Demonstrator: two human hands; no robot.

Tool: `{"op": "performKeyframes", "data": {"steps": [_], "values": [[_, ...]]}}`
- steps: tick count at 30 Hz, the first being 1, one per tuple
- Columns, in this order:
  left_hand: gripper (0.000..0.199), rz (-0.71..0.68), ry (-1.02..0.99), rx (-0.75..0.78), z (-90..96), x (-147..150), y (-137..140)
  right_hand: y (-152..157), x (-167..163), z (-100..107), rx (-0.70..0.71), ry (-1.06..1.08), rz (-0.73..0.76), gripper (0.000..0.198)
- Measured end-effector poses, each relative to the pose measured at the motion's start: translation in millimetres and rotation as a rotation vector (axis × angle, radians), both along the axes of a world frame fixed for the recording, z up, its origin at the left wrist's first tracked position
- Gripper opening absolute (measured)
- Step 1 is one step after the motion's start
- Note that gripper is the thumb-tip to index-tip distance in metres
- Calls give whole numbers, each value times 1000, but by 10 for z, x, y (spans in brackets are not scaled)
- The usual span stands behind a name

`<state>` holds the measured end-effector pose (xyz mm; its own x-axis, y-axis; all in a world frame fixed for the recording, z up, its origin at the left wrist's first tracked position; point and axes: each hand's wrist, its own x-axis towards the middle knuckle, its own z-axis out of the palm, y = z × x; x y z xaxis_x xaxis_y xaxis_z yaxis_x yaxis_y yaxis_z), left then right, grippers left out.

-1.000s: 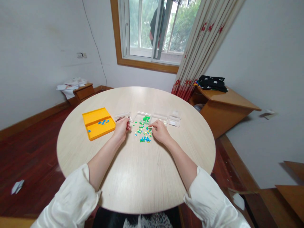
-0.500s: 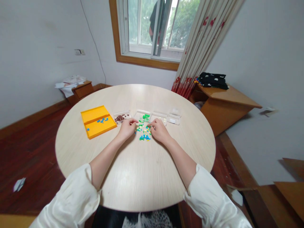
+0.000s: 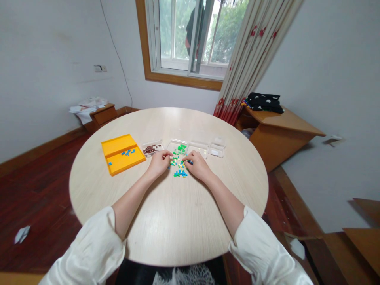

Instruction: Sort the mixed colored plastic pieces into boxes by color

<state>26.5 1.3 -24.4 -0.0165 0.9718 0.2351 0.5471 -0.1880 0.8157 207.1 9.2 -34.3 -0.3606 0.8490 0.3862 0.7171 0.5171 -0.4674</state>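
- The small loose pieces (image 3: 179, 173), blue, green and yellow, lie scattered on the table between the two hands, with the densest cluster a little nearer the person.
- The left hand (image 3: 160, 163) borders the scatter on its left, thumb and fingers drawn together at the pieces; whether one is pinched there I cannot tell.
- The right hand (image 3: 197, 164) reaches in from the other side, fingers bent over the pieces and hiding some; its grip cannot be told either.
- Just beyond the hands, a clear tray with green pieces (image 3: 181, 149) limits the far side.
- To its left is a clear tray with brown pieces (image 3: 149, 149), near the left hand.
- To its right come another clear tray (image 3: 198, 146), partly covered by the right hand, and a small clear box (image 3: 216, 151).
- Farther left lies an opened yellow case (image 3: 127, 163) with several blue pieces (image 3: 128, 152) on it.
- The round table (image 3: 178, 221) offers a broad stretch of bare top from the cluster to its near edge, between the forearms; more surface runs behind the trays to the far rim.
- Past the right rim stands a brown cabinet (image 3: 280, 136); a curtain (image 3: 243, 63) hangs beyond the far-right edge.
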Motion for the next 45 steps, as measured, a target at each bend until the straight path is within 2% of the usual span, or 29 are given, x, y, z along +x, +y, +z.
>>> {"op": "performKeyframes", "data": {"steps": [5, 12, 17, 27, 30, 34, 39, 45], "values": [[24, -5, 39, 9, -19, 11, 1, -1, 5, 6, -40, -3, -2, 12], [24, -34, 163, 72, -56, 26, -12, -50, 1, 68, -64, -41, 17, 18], [24, -86, 239, 83, -68, 26, -24, -51, -4, 98, -79, -53, 2, 15], [24, -99, 262, 114, -65, 33, -45, -52, -44, 69, -60, -33, 1, 12], [24, -104, 254, 119, -78, 36, -40, -49, -57, 41, -15, 13, 22, 11], [23, -102, 240, 117, -73, 46, -45, -51, -64, 44, 59, 158, -21, 11], [22, -98, 234, 112, -51, 52, -57, -86, -79, 104, 1, 324, -13, 12], [22, -87, 226, 120, -25, 58, -72, -126, -110, 140, -6, 367, 42, 9]]}}
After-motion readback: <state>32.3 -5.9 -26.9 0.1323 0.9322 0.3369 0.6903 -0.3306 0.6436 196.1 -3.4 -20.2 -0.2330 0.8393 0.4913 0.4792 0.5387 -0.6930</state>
